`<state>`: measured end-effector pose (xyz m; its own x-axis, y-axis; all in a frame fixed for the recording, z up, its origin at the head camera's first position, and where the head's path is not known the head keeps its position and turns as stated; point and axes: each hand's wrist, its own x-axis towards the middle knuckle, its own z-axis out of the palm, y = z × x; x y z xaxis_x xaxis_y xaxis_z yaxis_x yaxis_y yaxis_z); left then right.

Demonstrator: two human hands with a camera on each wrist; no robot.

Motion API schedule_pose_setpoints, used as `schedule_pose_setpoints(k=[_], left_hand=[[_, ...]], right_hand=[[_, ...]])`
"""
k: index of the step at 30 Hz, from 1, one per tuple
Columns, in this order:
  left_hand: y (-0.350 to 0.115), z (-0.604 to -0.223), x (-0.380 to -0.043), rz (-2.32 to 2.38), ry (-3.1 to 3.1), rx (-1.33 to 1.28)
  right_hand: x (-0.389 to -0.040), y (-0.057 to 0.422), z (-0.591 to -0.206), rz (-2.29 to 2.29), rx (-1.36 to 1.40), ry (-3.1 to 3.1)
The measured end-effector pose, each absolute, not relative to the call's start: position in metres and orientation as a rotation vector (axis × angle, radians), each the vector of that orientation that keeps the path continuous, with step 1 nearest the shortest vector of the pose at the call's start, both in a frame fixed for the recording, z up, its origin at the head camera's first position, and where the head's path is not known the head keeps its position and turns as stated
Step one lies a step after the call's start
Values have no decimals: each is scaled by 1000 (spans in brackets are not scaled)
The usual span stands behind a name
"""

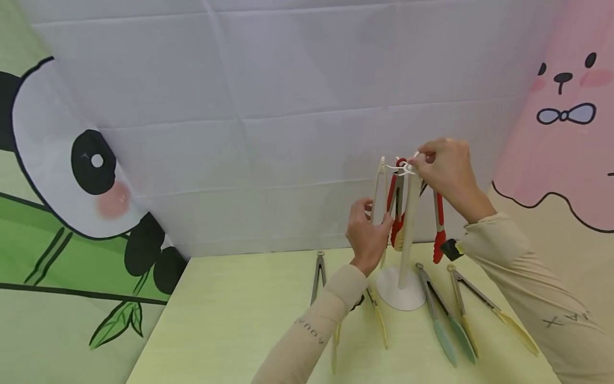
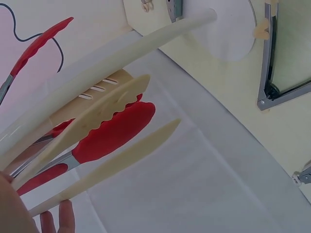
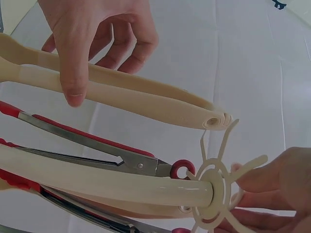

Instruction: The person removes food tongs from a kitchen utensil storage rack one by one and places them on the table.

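Cream tongs (image 3: 146, 102) are held by my left hand (image 1: 368, 232), with the thumb on one arm and fingers at the other. Their end with the hole lies right at a hook's tip on a white stand (image 1: 409, 234). My right hand (image 1: 446, 165) pinches the hook ring (image 3: 257, 162) at the top of this stand. Red tongs (image 2: 116, 131) hang from the ring, heads down, beside the pole. Another red-tipped pair (image 1: 439, 229) hangs to the right. In the left wrist view, a slotted beige head (image 2: 109, 87) shows behind the cream tongs.
The stand's round white base (image 1: 388, 290) is on a pale yellow table (image 1: 216, 320). Mint green tongs (image 1: 438, 320) and yellow tongs (image 1: 515, 328) lie right of it. More yellow-tipped tongs (image 1: 379, 317) lie left, partly behind my left sleeve. A white cloth (image 1: 288, 133) hangs behind.
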<state>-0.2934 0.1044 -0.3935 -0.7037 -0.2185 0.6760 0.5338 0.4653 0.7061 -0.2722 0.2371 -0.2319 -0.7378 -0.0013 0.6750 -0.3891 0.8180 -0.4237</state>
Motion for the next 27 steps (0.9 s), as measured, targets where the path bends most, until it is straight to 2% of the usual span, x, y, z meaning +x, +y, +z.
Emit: schedule_pose_setpoints(k=[27], left_hand=[[60, -393, -271, -1275, -2028, -292]], right_hand=[[-269, 243, -230, 769, 335, -2366]])
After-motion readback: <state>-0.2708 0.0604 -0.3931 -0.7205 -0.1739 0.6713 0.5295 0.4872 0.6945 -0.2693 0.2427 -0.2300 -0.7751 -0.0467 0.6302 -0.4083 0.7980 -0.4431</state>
